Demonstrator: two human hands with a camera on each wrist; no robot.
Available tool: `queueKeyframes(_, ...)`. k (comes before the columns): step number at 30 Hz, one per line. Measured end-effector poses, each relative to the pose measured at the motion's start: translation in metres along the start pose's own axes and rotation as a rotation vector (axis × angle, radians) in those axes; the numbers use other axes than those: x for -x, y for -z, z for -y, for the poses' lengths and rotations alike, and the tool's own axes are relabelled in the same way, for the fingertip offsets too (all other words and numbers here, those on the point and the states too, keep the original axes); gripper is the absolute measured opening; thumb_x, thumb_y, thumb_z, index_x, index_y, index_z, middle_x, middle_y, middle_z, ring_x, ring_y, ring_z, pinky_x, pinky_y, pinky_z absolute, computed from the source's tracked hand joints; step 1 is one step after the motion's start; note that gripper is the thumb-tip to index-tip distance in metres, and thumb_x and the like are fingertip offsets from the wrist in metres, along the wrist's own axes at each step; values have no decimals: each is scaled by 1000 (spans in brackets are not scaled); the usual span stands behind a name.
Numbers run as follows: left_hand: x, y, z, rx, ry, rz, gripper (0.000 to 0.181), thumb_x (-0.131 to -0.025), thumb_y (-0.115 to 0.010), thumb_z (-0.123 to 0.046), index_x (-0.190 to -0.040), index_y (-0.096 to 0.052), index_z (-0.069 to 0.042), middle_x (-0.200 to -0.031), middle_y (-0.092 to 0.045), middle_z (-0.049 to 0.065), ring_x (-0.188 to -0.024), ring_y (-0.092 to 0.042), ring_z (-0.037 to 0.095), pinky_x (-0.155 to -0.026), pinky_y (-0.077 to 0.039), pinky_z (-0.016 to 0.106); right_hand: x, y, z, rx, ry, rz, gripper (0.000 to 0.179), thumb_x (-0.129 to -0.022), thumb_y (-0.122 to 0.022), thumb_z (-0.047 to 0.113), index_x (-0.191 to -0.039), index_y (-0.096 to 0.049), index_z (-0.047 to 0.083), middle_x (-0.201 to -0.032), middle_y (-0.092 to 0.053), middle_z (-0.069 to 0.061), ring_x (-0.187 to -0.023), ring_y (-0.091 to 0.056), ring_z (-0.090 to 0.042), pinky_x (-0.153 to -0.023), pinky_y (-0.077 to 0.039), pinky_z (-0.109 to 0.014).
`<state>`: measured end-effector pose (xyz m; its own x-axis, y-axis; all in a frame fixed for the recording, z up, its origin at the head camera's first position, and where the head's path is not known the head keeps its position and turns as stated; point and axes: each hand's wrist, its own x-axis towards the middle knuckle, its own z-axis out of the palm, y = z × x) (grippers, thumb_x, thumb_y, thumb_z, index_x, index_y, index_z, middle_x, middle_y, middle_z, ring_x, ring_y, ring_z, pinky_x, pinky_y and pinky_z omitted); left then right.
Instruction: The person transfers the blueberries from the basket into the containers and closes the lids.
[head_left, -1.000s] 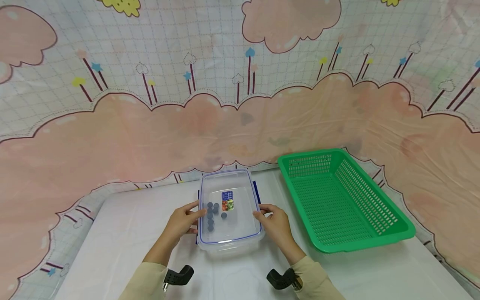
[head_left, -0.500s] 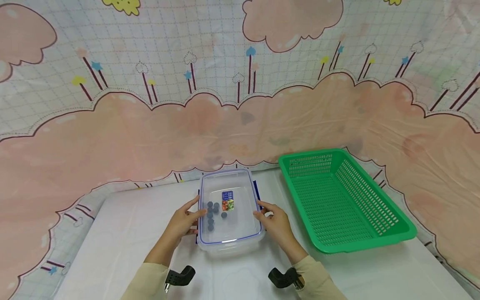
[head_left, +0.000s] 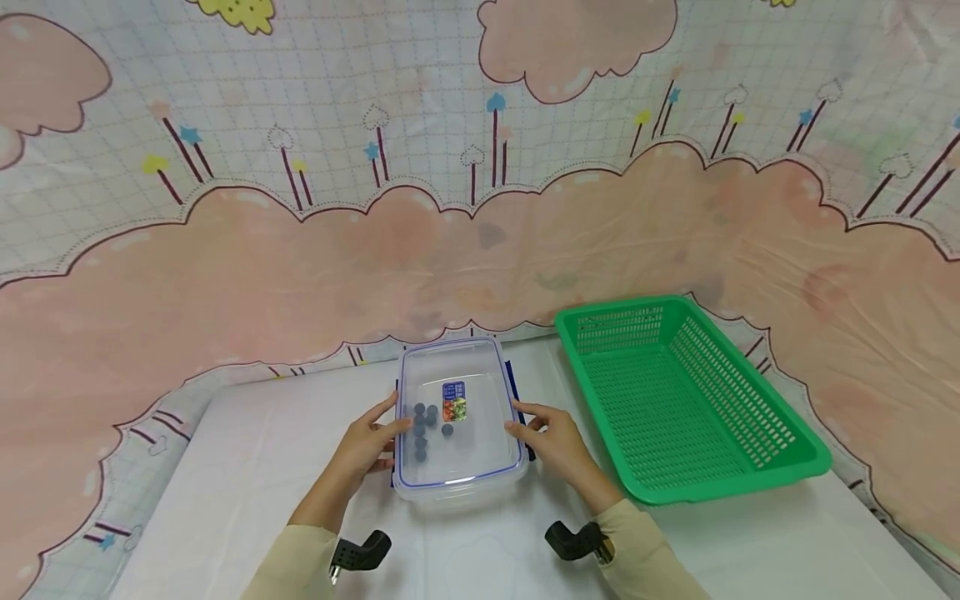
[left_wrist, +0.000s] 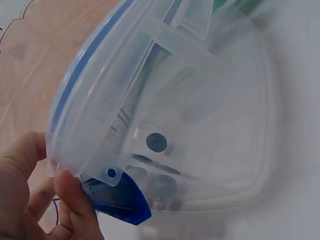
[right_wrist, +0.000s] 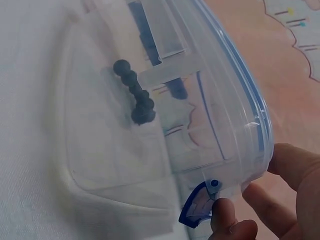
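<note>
A clear plastic food container [head_left: 459,493] with a blue-edged lid [head_left: 472,362] stands on the table between my hands. Several small dark round pieces [head_left: 420,431] show through the lid, mostly along its left side. My left hand [head_left: 357,450] holds the left side, thumb over the lid's rim. In the left wrist view, a fingertip lies against a blue side clip [left_wrist: 120,200] that sticks outward. My right hand [head_left: 557,442] holds the opposite side, thumb on the rim. A fingertip there touches another blue clip [right_wrist: 195,205], also swung out, in the right wrist view.
A large green slotted basket [head_left: 675,417] stands to the right of the container. White cloth covers the table [head_left: 255,442]. A printed curtain [head_left: 420,267] hangs behind and around it. Black camera mounts [head_left: 573,542] sit on both wrists.
Both index fingers have slid slightly farther up the container's sides. My right wrist has shifted a little to the right, and more of the right blue clip shows. The container stays in place.
</note>
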<state>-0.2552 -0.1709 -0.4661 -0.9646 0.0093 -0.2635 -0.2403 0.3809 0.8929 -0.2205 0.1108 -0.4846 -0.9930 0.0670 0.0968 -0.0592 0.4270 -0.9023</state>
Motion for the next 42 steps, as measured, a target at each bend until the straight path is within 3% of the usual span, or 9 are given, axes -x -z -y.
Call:
queueKeyframes(8, -1, 2, 1, 18, 22, -1, 70, -92, -68, -28, -154, -34, -24, -100, -55, 13, -75, -58, 15, -58, -54, 23, -1, -1, -3, -70, 13, 19, 41, -86, -75, 23, -124, -69, 9, -60, -52, 2, -51, -38, -8, -45, -30, -21)
queueKeyframes(14, -5, 4, 8, -64, -62, 4, 71, -93, -67, -36, -155, -33, -22, -104, -58, 13, -81, -61, 17, -66, -58, 29, -1, -2, -6, -28, 26, -50, 43, -85, -76, 27, -123, -69, 9, -76, -59, -3, -64, -48, -12, -53, -39, -23)
queueKeyframes(17, -5, 6, 19, -116, -122, -40, 72, -94, -63, -44, -155, -32, -20, -114, -58, 17, -91, -62, 22, -71, -59, 32, 1, -3, -8, -5, -27, -72, 56, -86, -75, 35, -133, -61, 8, -94, -61, -10, -76, -54, -17, -59, -44, -27)
queueKeyframes(20, -3, 6, 29, -141, -114, -60, 76, -95, -55, -54, -155, -28, -16, -129, -55, 23, -103, -62, 29, -75, -58, 34, 2, -3, -9, -35, -125, -19, 74, -89, -70, 43, -145, -45, 3, -104, -61, -16, -80, -56, -19, -63, -46, -29)
queueKeyframes(22, -1, 5, 34, -116, -95, -29, 78, -97, -50, -56, -156, -25, -12, -136, -52, 28, -109, -63, 33, -77, -57, 34, 3, -3, -10, -55, -182, 36, 82, -90, -66, 48, -148, -38, -2, -108, -63, -17, -79, -57, -18, -64, -47, -30)
queueKeyframes(25, 2, 2, 37, 3, -70, 44, 76, -100, -47, -50, -156, -20, -7, -140, -47, 33, -110, -65, 35, -80, -58, 36, 2, -1, -8, -75, -213, 70, 84, -90, -64, 49, -146, -38, -8, -108, -65, -17, -76, -56, -16, -66, -48, -29)
queueKeyframes(29, 8, 1, 37, 83, -70, 58, 74, -99, -54, -43, -156, -22, -8, -138, -48, 34, -101, -69, 30, -79, -58, 35, 2, -2, -6, -61, -158, 5, 78, -88, -70, 42, -141, -44, -9, -108, -66, -16, -84, -61, -18, -67, -49, -27)
queueKeyframes(35, 17, 7, 30, -20, -131, -30, 81, -93, -65, -43, -156, -25, -11, -131, -56, 25, -94, -69, 23, -79, -58, 35, 0, -4, -5, -54, -74, -82, 68, -84, -77, 30, -137, -52, -5, -97, -62, -11, -79, -58, -13, -62, -46, -24)
queueKeyframes(42, 20, 7, 24, -21, -161, -76, 85, -88, -74, -35, -156, -27, -15, -121, -49, 13, -85, -63, 14, -71, -55, 24, -5, -5, -1, -56, 17, -76, 62, -79, -82, 15, -134, -58, -1, -87, -51, -6, -72, -45, -12, -58, -37, -19)
